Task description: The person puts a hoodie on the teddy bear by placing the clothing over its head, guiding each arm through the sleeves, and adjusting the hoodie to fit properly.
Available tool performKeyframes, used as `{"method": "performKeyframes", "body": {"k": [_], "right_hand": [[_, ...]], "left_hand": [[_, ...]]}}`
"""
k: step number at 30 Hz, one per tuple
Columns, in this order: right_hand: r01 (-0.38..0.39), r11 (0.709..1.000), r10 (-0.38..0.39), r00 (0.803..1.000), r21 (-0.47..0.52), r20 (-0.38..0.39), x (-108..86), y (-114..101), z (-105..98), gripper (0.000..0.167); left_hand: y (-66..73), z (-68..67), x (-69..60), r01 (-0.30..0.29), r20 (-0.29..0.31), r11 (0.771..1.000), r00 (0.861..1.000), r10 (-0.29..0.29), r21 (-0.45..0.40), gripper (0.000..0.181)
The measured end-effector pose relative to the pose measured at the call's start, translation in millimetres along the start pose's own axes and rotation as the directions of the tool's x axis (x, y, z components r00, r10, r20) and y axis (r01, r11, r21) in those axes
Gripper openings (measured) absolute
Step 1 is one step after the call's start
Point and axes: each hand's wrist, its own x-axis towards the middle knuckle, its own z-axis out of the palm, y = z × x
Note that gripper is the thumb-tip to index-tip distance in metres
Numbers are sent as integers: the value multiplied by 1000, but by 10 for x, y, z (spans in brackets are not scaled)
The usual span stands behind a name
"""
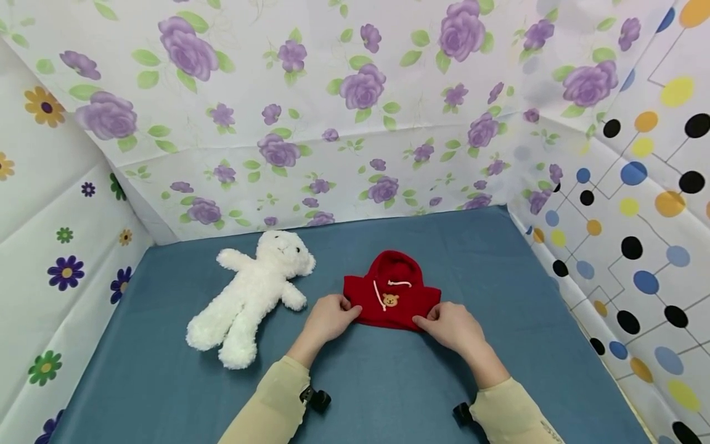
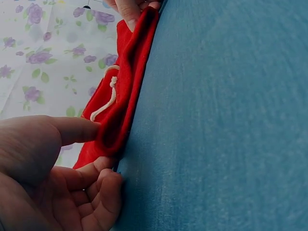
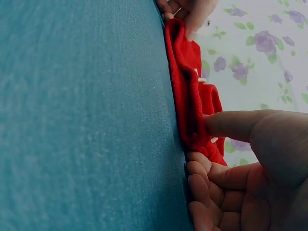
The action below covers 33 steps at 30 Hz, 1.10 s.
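Note:
A small red doll hoodie (image 1: 407, 308) lies on the blue cloth with its hood away from me, white drawstrings and a bear patch on its front. My left hand (image 1: 328, 317) pinches the hem's left corner, thumb on top and fingers at the underside. At the right corner my right hand (image 1: 456, 328) pinches the hem in the same way. Both wrist views show the hem's opening slightly parted between the two hands. A white plush bear (image 1: 252, 293) without clothes lies on its back to the left, touched by neither hand.
Blue cloth (image 1: 366, 388) covers the work surface. A curtain with purple roses (image 1: 363, 86) stands behind it, a daisy-patterned sheet (image 1: 66, 271) at the left and a dotted sheet (image 1: 646, 282) at the right.

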Motion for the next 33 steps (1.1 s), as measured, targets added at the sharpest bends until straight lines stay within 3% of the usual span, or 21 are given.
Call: {"method": "performKeyframes", "body": {"k": [23, 29, 33], "right_hand": [[-9, 1000, 9, 1000, 9, 13, 0, -17, 6, 57], [-8, 1000, 7, 1000, 26, 6, 1, -39, 1, 52], [-7, 998, 8, 1000, 57, -14, 9, -48, 18, 39]], "left_hand": [[-7, 14, -28, -12, 14, 1000, 1000, 12, -5, 33], [-5, -1, -40, -13, 18, 999, 1000, 14, -46, 20], [-25, 7, -45, -6, -6, 995, 1000, 6, -98, 11]]}}
